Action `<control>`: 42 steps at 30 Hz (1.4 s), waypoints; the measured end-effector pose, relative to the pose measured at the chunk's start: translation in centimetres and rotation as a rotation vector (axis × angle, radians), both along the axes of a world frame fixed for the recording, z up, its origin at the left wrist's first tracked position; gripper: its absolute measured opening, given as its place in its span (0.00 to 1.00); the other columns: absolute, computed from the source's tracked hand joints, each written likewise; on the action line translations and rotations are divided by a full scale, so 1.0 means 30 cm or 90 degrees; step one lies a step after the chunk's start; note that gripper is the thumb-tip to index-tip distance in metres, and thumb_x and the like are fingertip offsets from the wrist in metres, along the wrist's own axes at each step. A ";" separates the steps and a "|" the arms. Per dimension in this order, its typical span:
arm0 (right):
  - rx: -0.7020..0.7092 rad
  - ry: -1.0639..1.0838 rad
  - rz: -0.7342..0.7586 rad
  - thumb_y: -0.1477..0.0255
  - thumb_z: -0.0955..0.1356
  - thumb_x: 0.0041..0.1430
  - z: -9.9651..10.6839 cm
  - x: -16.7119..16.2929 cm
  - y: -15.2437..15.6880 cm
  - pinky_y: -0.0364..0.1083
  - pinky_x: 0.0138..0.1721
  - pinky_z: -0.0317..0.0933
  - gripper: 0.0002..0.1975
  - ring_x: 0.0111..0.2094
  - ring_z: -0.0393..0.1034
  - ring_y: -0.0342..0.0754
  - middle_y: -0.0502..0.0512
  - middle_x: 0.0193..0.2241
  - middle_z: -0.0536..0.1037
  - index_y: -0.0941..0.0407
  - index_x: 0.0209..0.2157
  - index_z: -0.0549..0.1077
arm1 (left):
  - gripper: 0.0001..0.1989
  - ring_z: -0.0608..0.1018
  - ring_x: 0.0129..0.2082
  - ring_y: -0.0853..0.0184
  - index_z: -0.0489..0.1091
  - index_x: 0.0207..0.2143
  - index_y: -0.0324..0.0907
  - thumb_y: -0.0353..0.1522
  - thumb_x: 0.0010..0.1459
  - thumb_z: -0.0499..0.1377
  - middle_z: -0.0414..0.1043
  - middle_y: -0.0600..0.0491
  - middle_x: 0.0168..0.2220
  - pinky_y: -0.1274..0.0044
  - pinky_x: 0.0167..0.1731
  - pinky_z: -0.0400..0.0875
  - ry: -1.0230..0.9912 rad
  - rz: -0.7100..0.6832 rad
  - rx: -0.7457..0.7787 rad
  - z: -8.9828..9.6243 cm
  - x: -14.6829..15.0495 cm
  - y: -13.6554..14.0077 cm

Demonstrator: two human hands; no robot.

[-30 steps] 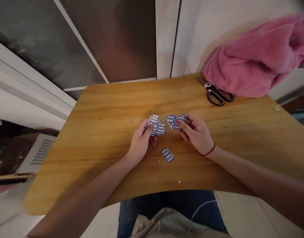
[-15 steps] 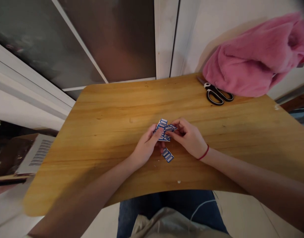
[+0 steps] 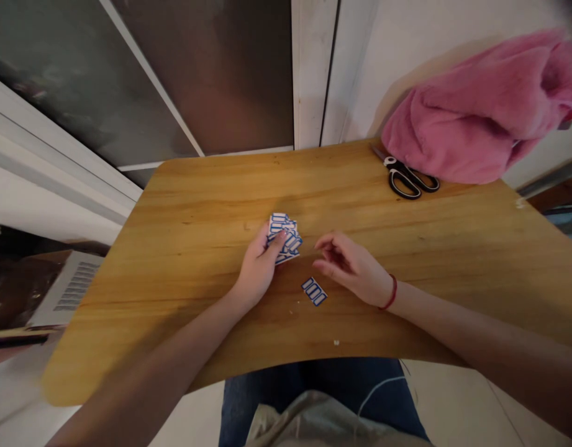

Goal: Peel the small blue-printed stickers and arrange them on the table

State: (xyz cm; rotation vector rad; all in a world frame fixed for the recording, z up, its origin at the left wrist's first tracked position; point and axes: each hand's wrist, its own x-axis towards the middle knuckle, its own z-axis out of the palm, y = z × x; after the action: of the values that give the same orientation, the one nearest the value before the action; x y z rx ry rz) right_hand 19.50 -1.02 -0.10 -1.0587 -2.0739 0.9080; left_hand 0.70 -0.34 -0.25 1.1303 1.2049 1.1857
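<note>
My left hand [image 3: 259,264] grips an uneven bunch of blue-and-white label pieces [image 3: 284,238], its thumb pressed across the top of them. To the right, my right hand [image 3: 348,266] hovers over the table with thumb and fingers apart and nothing between them. A red band circles that wrist. Between and below the two hands, a single blue-bordered label piece [image 3: 314,292] lies flat on the wood. The lower pieces in the bunch are partly covered by the upper ones and by my thumb.
Black-handled scissors [image 3: 409,179] lie at the back right of the wooden table [image 3: 211,198], against a pink plush cloth [image 3: 472,118]. A small white scrap [image 3: 336,343] is near the front edge. An open cardboard box [image 3: 66,292] stands left, below the tabletop.
My right hand has let go of the bunch and its fingers have parted. My left hand has carried the label pieces to the left. The single piece stays on the table.
</note>
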 end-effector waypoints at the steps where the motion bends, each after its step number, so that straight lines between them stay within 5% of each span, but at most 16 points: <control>1: 0.038 -0.064 0.047 0.57 0.65 0.57 0.001 0.002 -0.001 0.46 0.33 0.60 0.17 0.31 0.63 0.46 0.54 0.32 0.68 0.56 0.41 0.64 | 0.11 0.72 0.33 0.73 0.68 0.39 0.43 0.37 0.55 0.58 0.70 0.55 0.35 0.83 0.28 0.67 0.000 0.036 0.008 0.003 -0.010 0.006; 6: 0.168 -0.257 0.168 0.51 0.70 0.46 -0.003 0.015 0.001 0.54 0.45 0.57 0.28 0.41 0.62 0.54 0.60 0.40 0.69 0.57 0.41 0.68 | 0.11 0.68 0.23 0.74 0.67 0.39 0.43 0.38 0.54 0.58 0.67 0.56 0.29 0.85 0.16 0.58 -0.030 0.084 0.001 0.024 -0.034 0.017; 12: 0.095 -0.258 0.172 0.54 0.72 0.44 0.008 0.030 0.018 0.51 0.43 0.58 0.23 0.40 0.64 0.51 0.57 0.37 0.69 0.56 0.35 0.69 | 0.09 0.67 0.22 0.75 0.66 0.36 0.43 0.38 0.55 0.58 0.65 0.56 0.28 0.85 0.16 0.60 -0.013 0.069 -0.002 0.023 -0.026 0.008; 18: -0.018 -0.133 0.168 0.65 0.69 0.55 0.020 0.024 0.032 0.44 0.34 0.58 0.09 0.28 0.64 0.42 0.49 0.25 0.70 0.56 0.28 0.69 | 0.10 0.64 0.17 0.76 0.63 0.36 0.43 0.38 0.55 0.57 0.62 0.58 0.25 0.84 0.11 0.58 -0.017 -0.002 -0.030 0.009 -0.016 0.000; 23: -0.168 0.068 0.056 0.63 0.69 0.53 0.028 0.013 0.024 0.41 0.26 0.57 0.11 0.24 0.62 0.40 0.47 0.23 0.70 0.56 0.28 0.69 | 0.11 0.65 0.14 0.76 0.61 0.39 0.44 0.39 0.56 0.55 0.63 0.60 0.23 0.86 0.09 0.55 -0.040 -0.101 -0.139 0.012 0.011 -0.016; 31: -0.151 0.205 -0.115 0.60 0.69 0.52 0.009 -0.013 0.026 0.41 0.27 0.59 0.14 0.25 0.63 0.41 0.49 0.24 0.70 0.56 0.29 0.68 | 0.13 0.68 0.19 0.75 0.61 0.42 0.43 0.37 0.55 0.55 0.66 0.57 0.26 0.84 0.14 0.61 -0.172 -0.220 -0.215 0.019 0.053 -0.044; 37: -0.105 0.155 -0.139 0.61 0.69 0.53 -0.016 -0.019 0.023 0.42 0.26 0.59 0.13 0.25 0.63 0.42 0.49 0.25 0.69 0.55 0.33 0.65 | 0.14 0.66 0.19 0.76 0.62 0.42 0.41 0.37 0.55 0.57 0.65 0.57 0.27 0.82 0.18 0.62 -0.071 -0.267 -0.161 0.007 0.050 -0.051; 42: -0.081 0.099 -0.100 0.60 0.67 0.55 -0.014 -0.011 0.025 0.42 0.25 0.58 0.14 0.25 0.62 0.42 0.50 0.28 0.70 0.54 0.38 0.64 | 0.12 0.68 0.25 0.74 0.66 0.43 0.41 0.35 0.56 0.56 0.68 0.54 0.32 0.82 0.23 0.62 0.076 -0.227 -0.018 -0.001 0.039 -0.045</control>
State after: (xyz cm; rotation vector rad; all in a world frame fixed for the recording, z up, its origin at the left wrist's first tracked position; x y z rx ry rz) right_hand 19.17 -0.26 -0.53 -1.1612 -1.7994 1.0192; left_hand 1.86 -1.69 -0.27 1.3445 1.0503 0.8385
